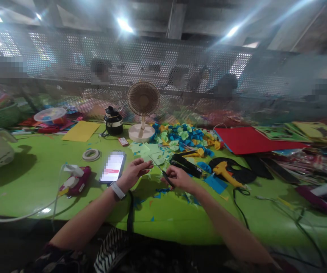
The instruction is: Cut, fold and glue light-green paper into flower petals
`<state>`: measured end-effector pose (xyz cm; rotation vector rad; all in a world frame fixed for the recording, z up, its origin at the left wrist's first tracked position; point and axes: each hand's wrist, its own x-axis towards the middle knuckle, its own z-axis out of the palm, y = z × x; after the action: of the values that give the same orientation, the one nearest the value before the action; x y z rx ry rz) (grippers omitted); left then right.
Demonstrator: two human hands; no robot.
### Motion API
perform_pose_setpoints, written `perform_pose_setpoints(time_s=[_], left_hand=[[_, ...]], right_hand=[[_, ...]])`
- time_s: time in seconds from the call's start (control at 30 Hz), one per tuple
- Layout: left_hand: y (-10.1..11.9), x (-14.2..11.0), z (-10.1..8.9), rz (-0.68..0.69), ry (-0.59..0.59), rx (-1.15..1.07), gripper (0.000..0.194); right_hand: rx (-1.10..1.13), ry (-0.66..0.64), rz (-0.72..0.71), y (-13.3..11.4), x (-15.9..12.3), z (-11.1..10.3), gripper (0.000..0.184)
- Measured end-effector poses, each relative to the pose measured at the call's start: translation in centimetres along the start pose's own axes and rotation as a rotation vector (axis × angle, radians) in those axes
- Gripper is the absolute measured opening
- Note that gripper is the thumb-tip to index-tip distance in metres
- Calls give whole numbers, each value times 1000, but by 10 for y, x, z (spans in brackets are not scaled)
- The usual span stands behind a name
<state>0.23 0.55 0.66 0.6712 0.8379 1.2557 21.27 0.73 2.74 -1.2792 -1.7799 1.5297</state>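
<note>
My right hand [178, 177] is closed round the dark handles of a pair of scissors [160, 170], whose blades point up and left toward my left hand. My left hand [135, 171] pinches a small pale paper piece [149, 163] at its fingertips, just above the green table [38, 170]; a white band sits on that wrist. Blue and green paper scraps [163, 191] lie under both hands. A phone [112, 167] with a lit screen rests just left of my left hand.
A pile of blue, green and yellow folded paper pieces [184, 136] lies beyond the hands, beside a small desk fan [143, 110]. A yellow glue gun [224, 171], a stapler [186, 163], a tape roll [91, 154], red card [251, 140] and cables surround them. People sit behind a perforated screen.
</note>
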Motion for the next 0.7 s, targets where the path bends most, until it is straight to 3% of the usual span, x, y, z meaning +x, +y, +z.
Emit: perform_pose_setpoints(time_s=[0.27, 0.7], left_hand=[[-1, -1, 1, -6, -34, 7, 35], [-3, -1, 2, 6, -38, 17, 34]], right_hand=[[17, -47, -19, 1, 0, -1, 56], [-53, 28, -65, 3, 2, 0, 56]])
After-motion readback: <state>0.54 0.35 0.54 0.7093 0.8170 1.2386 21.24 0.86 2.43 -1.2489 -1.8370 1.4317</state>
